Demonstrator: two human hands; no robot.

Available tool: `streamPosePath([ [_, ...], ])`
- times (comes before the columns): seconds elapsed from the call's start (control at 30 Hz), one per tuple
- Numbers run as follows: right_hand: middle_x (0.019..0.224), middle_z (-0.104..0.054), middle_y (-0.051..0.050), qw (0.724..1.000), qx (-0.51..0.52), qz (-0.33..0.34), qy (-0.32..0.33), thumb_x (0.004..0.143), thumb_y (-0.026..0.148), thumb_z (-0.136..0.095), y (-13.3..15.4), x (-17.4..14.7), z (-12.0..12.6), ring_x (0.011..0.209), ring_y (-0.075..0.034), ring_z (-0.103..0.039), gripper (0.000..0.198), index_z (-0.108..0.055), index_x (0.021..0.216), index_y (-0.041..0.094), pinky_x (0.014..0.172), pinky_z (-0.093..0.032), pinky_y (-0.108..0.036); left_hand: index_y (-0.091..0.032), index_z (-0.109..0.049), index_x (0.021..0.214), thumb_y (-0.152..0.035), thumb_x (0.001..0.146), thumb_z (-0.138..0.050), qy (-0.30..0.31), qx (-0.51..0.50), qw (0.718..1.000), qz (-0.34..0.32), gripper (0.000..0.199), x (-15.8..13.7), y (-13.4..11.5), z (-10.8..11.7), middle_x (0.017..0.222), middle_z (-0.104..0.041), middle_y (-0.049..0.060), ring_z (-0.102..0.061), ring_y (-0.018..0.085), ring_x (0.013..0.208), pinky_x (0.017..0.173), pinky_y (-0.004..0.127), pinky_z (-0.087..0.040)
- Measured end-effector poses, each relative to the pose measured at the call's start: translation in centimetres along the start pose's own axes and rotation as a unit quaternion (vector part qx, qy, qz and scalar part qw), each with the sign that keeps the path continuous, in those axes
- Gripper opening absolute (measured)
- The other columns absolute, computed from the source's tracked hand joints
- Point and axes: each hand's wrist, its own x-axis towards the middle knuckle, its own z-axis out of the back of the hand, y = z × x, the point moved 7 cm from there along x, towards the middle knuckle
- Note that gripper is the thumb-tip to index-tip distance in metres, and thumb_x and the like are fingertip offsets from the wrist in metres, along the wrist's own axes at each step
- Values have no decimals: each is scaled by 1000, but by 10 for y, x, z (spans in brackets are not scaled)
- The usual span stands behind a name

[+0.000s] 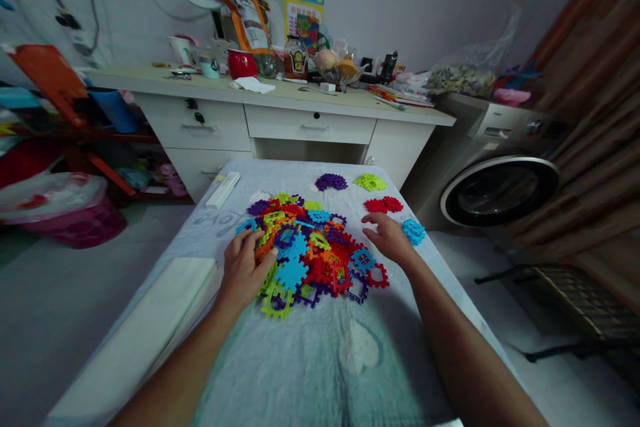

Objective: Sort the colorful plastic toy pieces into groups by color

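A mixed heap of flat plastic building pieces with toothed edges [320,260], in red, blue, purple, green and orange, lies on a cloth-covered table [300,367]. My left hand [246,268] rests against the heap's left side, fingers apart around its edge pieces. To the right of the heap is my right hand [389,237], thumb and forefinger apart with nothing visible between them. Just beyond it sit small single-colour groups: red pieces [383,205], blue pieces [413,231], purple pieces [331,181] and green pieces [371,182].
A long white box-like object [145,327] lies along the table's left edge, with a white power strip [223,191] farther back. Behind stands a cluttered white desk [295,117]. A washing machine [495,167] is at the right, a pink bin [75,220] at the left.
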Motion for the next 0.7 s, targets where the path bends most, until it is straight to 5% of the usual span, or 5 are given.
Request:
streamPosePath([
  [0.3,111,-70,-12,996,-4,6,86,79,14,-60,29,-11,-36,102,-23,-63,34,-67,112,15,94,-46,-36,-22,-56,120,-50,85,-54,2,-36,999,-10,45,1,-2,3,132,-48,13,-43,31,132,115,53,-31],
  [0.7,98,-64,-8,998,1,28,59,81,14,-60,25,-17,-43,91,-19,-57,31,-66,111,15,87,-43,-32,-22,-57,119,-50,83,-56,15,-32,999,-4,46,3,1,1,132,-47,13,-43,31,132,115,53,-31],
])
